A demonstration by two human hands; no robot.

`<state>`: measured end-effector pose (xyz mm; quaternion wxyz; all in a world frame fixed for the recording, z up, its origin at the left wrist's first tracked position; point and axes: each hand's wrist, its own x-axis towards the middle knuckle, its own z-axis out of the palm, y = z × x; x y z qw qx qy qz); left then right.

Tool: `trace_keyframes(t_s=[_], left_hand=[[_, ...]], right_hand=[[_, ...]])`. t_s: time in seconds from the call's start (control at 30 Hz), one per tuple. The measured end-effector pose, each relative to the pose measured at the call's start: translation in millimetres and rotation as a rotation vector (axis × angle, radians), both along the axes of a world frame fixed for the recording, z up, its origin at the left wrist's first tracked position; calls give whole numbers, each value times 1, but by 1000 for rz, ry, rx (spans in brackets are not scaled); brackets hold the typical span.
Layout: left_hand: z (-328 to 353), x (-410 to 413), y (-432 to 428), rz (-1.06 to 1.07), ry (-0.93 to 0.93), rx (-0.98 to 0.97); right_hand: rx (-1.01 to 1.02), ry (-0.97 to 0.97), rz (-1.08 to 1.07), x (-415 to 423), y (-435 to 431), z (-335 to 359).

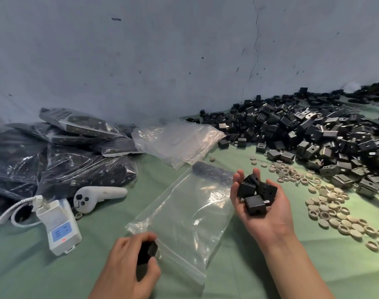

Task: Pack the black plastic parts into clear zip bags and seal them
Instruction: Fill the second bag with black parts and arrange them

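Left hand (128, 264): fingers curled round one black part (148, 250) at the mouth of the clear zip bag (184, 214), which lies flat on the green tabletop (270, 277). Right hand (268, 219): palm up, fingers cupped round a handful of black parts (255, 195). Loose parts heap (313, 134) sits far right.

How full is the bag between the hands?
Nearly empty: the bag lies flat, cloth showing through, with only a dark row at its far end.
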<state>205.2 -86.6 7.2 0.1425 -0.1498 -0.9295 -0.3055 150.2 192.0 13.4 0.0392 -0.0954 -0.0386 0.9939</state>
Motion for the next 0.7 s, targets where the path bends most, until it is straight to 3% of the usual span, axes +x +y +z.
trace_keyframes(t_s=[0.1, 0.17, 0.27, 0.37, 0.57, 0.7], left_hand=[[-7, 5, -7, -107, 133, -131], [-13, 3, -7, -157, 173, -99], [-14, -1, -2, -133, 85, 108], [-14, -4, 3, -101, -23, 153], [-15, 1, 3, 229, 83, 16], [-18, -6, 2, 318, -3, 54]], right_hand=[[0, -3, 5, -2, 0, 2], [2, 1, 1, -3, 0, 3], [10, 0, 5, -2, -1, 2], [16, 1, 8, -1, -1, 1], [28, -5, 0, 0, 0, 3], [39, -9, 11, -1, -3, 3]])
